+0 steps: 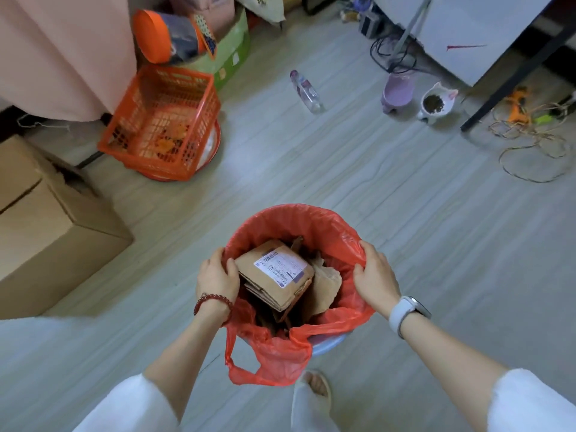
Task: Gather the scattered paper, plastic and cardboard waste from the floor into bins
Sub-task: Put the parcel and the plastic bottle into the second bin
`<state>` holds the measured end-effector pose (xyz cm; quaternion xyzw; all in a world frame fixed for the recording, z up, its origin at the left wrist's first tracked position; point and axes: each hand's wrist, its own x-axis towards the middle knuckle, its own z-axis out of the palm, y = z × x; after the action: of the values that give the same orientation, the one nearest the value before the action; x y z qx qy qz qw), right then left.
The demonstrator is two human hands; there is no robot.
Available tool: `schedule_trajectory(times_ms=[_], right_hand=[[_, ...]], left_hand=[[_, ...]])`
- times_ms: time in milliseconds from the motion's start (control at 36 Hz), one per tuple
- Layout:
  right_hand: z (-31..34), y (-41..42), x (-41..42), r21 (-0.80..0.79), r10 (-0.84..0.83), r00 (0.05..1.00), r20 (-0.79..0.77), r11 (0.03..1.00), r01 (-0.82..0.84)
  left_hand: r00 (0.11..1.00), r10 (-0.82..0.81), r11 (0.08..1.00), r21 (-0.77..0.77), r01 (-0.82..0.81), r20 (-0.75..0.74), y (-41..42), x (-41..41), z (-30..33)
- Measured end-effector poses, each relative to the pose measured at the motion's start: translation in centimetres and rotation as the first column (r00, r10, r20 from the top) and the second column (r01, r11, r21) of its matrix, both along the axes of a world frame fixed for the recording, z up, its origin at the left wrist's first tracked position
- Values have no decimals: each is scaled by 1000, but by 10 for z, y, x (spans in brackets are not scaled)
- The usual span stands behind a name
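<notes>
Cardboard fills the left edge of the frame: a large closed cardboard box [46,226] stands on the floor [405,229], and above and right of it an orange plastic basket [162,120] sits tilted on a round base, holding a few scraps.

At lower centre stands the bin [327,342], lined with a red plastic bag [299,222] whose slack handle droops over the near side. The left hand [216,275], a bead bracelet on its wrist, grips the left rim of the bag, fingers [232,268] curled over the edge and inside. Between the hands, a folded cardboard parcel [277,275] with a shipping label lies on top of other torn cardboard in the bin, rising close to the rim. The right hand [375,275], a watch on its wrist, grips the right rim the same way. Holding both sides probably serves to keep the liner up or to carry the bin onward.

Above centre, a clear plastic bottle [307,92] lies on its side on the floor, well apart from the bin and seemingly waste yet to collect. Further right stand a purple bowl [397,90] and a white pet-food bowl [434,102], then loose cord [530,145] at the right edge.
</notes>
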<state>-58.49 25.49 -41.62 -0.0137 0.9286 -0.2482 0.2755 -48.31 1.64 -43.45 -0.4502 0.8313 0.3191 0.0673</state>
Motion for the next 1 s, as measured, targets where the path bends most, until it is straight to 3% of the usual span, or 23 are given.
schedule_trajectory(times_ms=[222,444,750,1000], right_hand=[[75,-15,-91,57,-37,999,30,998,36],[95,-84,-209,42,-102,994,37,994,100],[42,-193,-383,-50,-134,988,77,989,138],[-47,-265,-526,-52,-81,982,172,994,92]], left_hand=[[998,-52,997,56,51,22,-19,-99,76],[995,-99,992,88,96,30,-89,-226,99],[996,-67,988,141,58,61,-188,-404,50],[985,100,980,159,-122,141,-252,-530,-40]])
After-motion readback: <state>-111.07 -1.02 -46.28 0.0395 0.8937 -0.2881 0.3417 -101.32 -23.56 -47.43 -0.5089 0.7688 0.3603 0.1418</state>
